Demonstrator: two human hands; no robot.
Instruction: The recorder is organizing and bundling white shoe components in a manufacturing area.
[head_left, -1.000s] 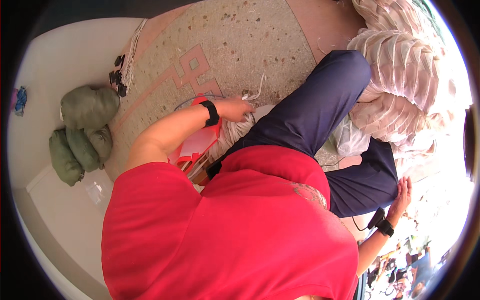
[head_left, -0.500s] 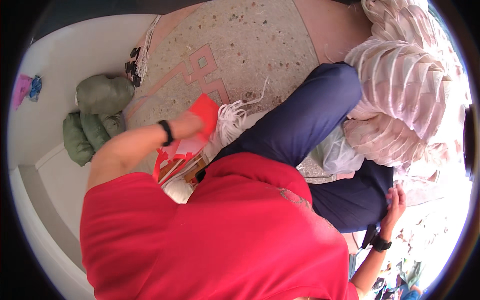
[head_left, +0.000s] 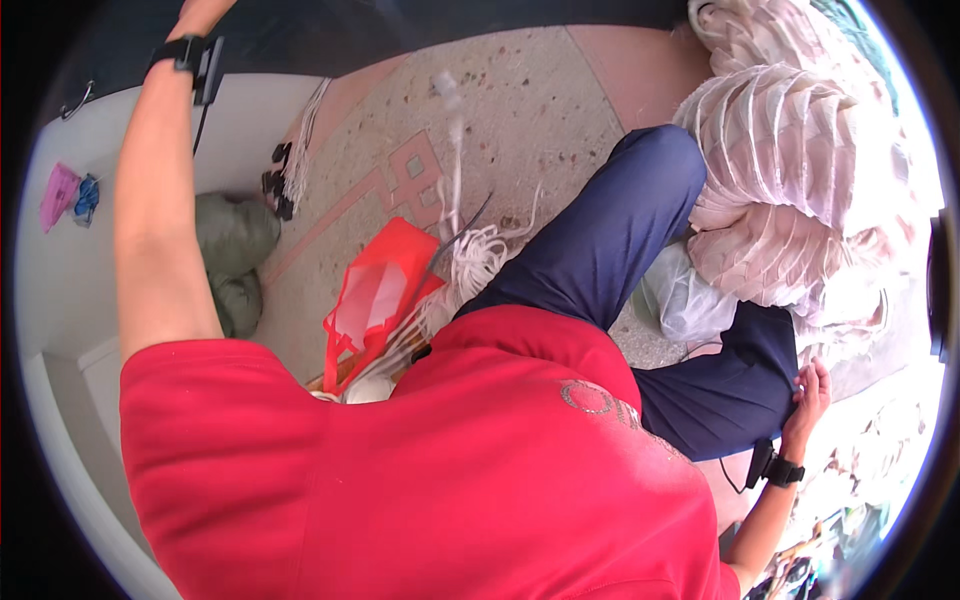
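My left arm is stretched up along the left side, and my left hand (head_left: 203, 10) is cut off by the top edge, so its fingers are hidden. Beside my bent left leg lies a red bag (head_left: 408, 258) with a whitish panel, touched by no hand. A bundle of white cords (head_left: 478, 256) spreads next to it, and one blurred white strand (head_left: 456, 150) runs up from there. My right hand (head_left: 814, 392) rests by my navy trouser leg (head_left: 725, 395), fingers apart and holding nothing that I can see.
Stacked pale pleated fabric (head_left: 790, 150) fills the upper right, with a translucent plastic bag (head_left: 685, 300) beneath. Green stuffed bundles (head_left: 238, 232) sit along the white wall (head_left: 120, 130). White cords with black ends (head_left: 280, 180) lie near it. Scattered scraps (head_left: 850, 480) cover the lower right.
My left hand has left the red bag and swung up to the top left edge. The bag now lies flatter, and a white strand stretches upward. My right hand has barely moved.
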